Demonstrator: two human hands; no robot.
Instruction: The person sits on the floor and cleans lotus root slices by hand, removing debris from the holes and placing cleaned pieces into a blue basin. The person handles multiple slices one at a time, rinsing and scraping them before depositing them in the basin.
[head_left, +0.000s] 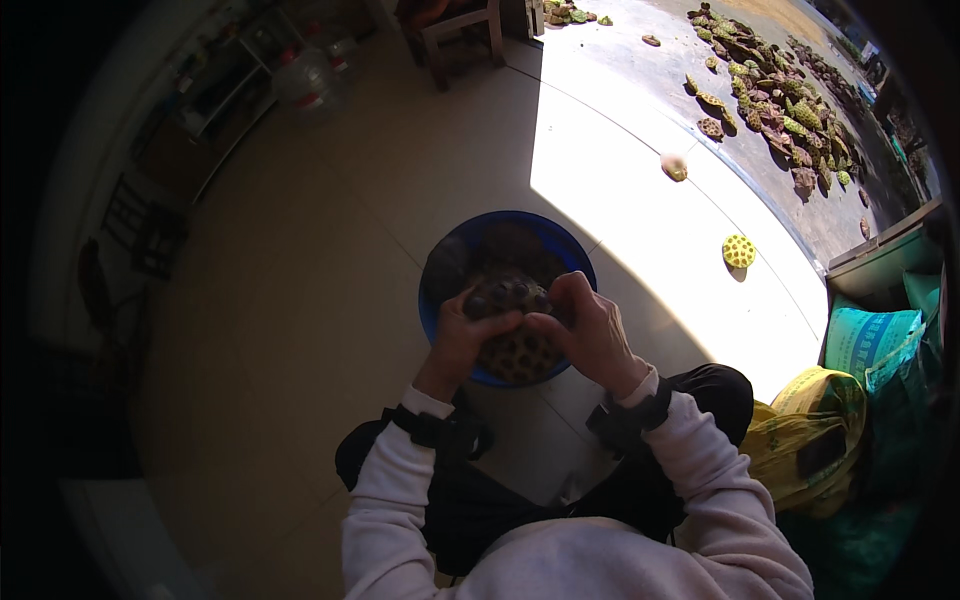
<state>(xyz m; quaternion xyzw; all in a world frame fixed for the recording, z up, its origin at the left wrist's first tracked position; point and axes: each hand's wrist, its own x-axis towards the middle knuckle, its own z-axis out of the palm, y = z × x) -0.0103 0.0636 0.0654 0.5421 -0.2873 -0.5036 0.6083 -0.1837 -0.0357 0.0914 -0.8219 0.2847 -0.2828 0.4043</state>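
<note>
A dark lotus seed pod (504, 294) with several round seeds bulging from its top is between my two hands, over a blue plastic basin (430, 319). My left hand (463, 330) grips the pod's left side, its thumb laid along the near edge. On the right side, my right hand (592, 330) grips it with bent fingers, and the two thumb tips almost meet. Beneath my thumbs lies another pod (519, 358) full of holes, in the near part of the basin. Dark, shaded pods (510, 241) fill the far part of the basin.
A yellow-green pod (739, 251) and another pod (674, 168) lie on the sunlit floor. Outside is a large heap of pods (802, 112). Yellow (817, 427) and green woven sacks (870, 337) stand right. A wooden chair (461, 37) and clear plastic bottle (306, 79) stand at the back.
</note>
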